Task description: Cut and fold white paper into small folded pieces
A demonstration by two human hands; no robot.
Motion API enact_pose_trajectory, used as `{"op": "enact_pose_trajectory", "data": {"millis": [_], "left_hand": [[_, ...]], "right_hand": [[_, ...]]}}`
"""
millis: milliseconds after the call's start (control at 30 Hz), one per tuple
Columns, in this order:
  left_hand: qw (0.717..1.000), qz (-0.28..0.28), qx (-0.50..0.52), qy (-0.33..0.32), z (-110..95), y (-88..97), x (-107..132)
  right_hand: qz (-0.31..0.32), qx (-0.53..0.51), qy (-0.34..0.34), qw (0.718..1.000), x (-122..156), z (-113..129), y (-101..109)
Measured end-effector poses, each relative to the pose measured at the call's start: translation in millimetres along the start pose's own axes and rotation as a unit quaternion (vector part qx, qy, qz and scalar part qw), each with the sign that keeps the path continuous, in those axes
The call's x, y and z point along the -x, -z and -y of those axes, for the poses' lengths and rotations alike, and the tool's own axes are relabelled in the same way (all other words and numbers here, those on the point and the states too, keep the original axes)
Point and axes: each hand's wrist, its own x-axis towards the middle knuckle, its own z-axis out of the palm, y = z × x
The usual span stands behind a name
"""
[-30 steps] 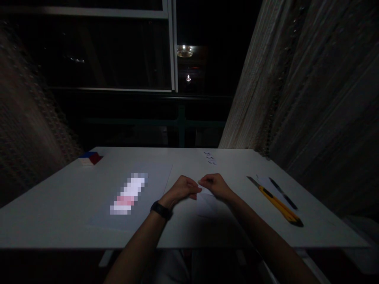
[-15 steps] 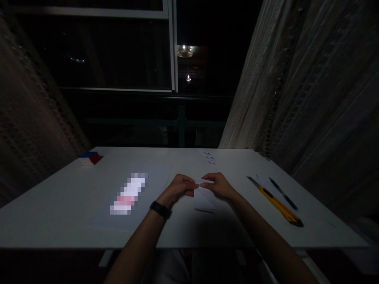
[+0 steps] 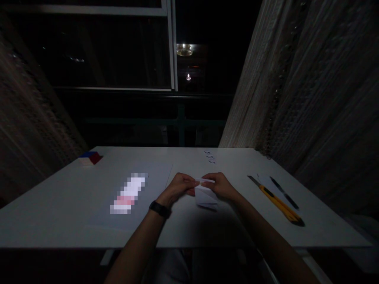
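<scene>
A small folded sheet of white paper [image 3: 205,197] is held between my two hands above the middle of the white table. My left hand [image 3: 181,185], with a dark watch [image 3: 160,209] on its wrist, pinches the paper's upper left edge between thumb and fingers. My right hand [image 3: 218,184] pinches the upper right part, its thumb on the near face. Both thumbs lie close together near the top of the paper. The lower end shows layered folds that stand a little apart. Some fingertips are hidden behind the paper.
Right of my hands lie a yellow utility knife [image 3: 280,204] with its blade out and a dark pen [image 3: 284,192]. To the left, a bright pixelated screen [image 3: 128,193] rests on a large white sheet [image 3: 161,177]. A puzzle cube [image 3: 90,158] sits far left; small marks [image 3: 210,157] show at the back.
The folded paper has tilted slightly, and its lower end has shifted a little right and up. Both hands keep their pinch in nearly the same place.
</scene>
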Motion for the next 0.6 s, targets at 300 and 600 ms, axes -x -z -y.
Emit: {"op": "enact_pose_trajectory", "data": {"millis": [300,600], "left_hand": [[0.998,0.053,0.008,-0.012,-3.1,0.8,3.2],[0.998,0.052,0.015,-0.021,-0.4,1.1,1.1]], "right_hand": [[-0.024,0.002,0.002,1.000,2.3,5.0,-0.4],[-0.041,0.018,0.004,0.999,2.3,4.4,-1.3]]}}
